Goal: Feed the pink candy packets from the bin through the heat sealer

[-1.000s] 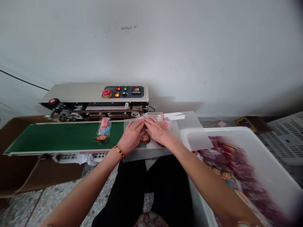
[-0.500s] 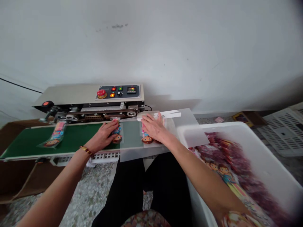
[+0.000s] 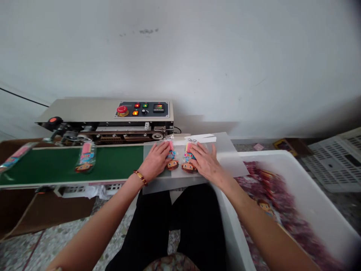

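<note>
Since half a second before, I had brought my left hand [image 3: 153, 162] back from the green conveyor belt [image 3: 56, 165] to the pale translucent feed sheet [image 3: 225, 150], and the packet it had pressed there had ridden off to the left.

At the far left, one long pink-and-blue clear-wrapped packet [image 3: 15, 156] hung over the belt's left end. To its right a second packet with a cartoon face [image 3: 85, 157] lay on the belt, well apart from my hands. Behind the belt stood the beige band sealer [image 3: 84, 111], its dark control panel [image 3: 143, 109] carrying a red button and lit lamps.

My left hand, with a gold bracelet [image 3: 140, 177] on the wrist, lay flat and open, its fingers spread on the left one of two packets on the sheet [image 3: 171, 158]. Just beside it, the right packet [image 3: 188, 160] lay under the fingertips of my right hand [image 3: 205, 163], also open and flat, pressing rather than gripping. Both packets lay side by side, cartoon faces towards me, their far ends near the sealer's intake.

Further right, the big white plastic tub [image 3: 310, 188] held a heap of similar packets [image 3: 270, 195], blurred. A white slatted crate [image 3: 332, 158] sat on the speckled floor at far right.
</note>
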Action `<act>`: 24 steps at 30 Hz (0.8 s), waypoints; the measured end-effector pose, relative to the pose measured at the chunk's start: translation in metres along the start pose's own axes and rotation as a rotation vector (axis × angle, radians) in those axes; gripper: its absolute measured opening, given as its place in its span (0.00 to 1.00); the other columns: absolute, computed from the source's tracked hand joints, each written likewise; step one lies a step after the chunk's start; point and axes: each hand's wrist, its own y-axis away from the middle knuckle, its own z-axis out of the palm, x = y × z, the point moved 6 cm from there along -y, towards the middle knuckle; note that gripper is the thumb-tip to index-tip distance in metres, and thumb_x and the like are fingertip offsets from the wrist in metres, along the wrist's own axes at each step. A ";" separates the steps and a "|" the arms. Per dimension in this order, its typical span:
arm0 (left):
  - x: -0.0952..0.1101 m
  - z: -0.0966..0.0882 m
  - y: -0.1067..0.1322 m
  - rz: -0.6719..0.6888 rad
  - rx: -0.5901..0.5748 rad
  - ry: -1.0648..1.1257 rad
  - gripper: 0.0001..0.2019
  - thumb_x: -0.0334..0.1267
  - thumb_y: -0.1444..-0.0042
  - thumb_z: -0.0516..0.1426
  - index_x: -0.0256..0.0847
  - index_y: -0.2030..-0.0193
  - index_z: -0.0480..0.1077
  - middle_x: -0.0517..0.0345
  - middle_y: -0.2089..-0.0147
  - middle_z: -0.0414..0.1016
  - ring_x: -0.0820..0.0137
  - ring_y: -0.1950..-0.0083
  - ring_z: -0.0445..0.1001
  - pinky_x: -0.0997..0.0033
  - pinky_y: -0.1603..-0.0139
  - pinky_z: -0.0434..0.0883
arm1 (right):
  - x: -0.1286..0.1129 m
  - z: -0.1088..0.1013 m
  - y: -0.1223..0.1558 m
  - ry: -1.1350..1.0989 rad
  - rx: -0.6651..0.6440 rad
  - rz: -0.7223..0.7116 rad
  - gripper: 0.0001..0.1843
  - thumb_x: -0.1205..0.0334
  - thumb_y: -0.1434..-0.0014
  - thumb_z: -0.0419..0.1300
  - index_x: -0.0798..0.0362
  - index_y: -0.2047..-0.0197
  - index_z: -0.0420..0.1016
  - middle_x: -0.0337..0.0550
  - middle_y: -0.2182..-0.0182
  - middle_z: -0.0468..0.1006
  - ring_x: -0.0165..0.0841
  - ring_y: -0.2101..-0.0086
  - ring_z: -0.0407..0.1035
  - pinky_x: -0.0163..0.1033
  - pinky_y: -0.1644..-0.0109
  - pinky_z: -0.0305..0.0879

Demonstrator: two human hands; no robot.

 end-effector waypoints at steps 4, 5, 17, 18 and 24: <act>-0.029 -0.014 0.011 0.076 -0.046 0.065 0.24 0.43 0.31 0.53 0.37 0.31 0.63 0.40 0.28 0.64 0.54 0.25 0.59 0.42 0.25 0.59 | -0.007 0.008 -0.008 -0.039 -0.028 -0.013 0.22 0.63 0.29 0.48 0.50 0.36 0.70 0.50 0.32 0.68 0.50 0.32 0.57 0.76 0.29 0.36; -0.034 -0.018 0.013 0.087 -0.060 0.083 0.25 0.43 0.31 0.53 0.38 0.31 0.62 0.41 0.28 0.63 0.55 0.25 0.59 0.43 0.25 0.58 | -0.010 0.009 -0.012 -0.048 -0.035 -0.020 0.22 0.63 0.29 0.48 0.50 0.35 0.70 0.49 0.32 0.67 0.50 0.32 0.56 0.77 0.30 0.35; -0.094 -0.055 0.079 -0.195 -0.080 0.078 0.28 0.52 0.32 0.49 0.39 0.31 0.64 0.41 0.26 0.61 0.55 0.24 0.56 0.43 0.24 0.55 | -0.015 0.018 -0.025 -0.066 -0.037 -0.036 0.23 0.60 0.29 0.47 0.47 0.34 0.68 0.47 0.31 0.67 0.49 0.32 0.57 0.77 0.31 0.39; -0.100 -0.059 0.087 -0.247 -0.076 0.063 0.28 0.53 0.32 0.49 0.40 0.32 0.64 0.42 0.27 0.62 0.54 0.24 0.56 0.41 0.24 0.54 | -0.015 0.018 -0.025 -0.064 -0.039 -0.035 0.23 0.59 0.29 0.47 0.46 0.34 0.68 0.47 0.31 0.67 0.49 0.32 0.58 0.78 0.31 0.39; -0.132 -0.083 0.133 -0.542 0.057 -0.133 0.24 0.52 0.38 0.56 0.43 0.39 0.71 0.41 0.31 0.67 0.47 0.31 0.66 0.38 0.32 0.62 | -0.013 0.021 -0.026 -0.042 -0.034 -0.031 0.24 0.60 0.29 0.47 0.46 0.34 0.68 0.47 0.32 0.67 0.49 0.33 0.58 0.79 0.32 0.41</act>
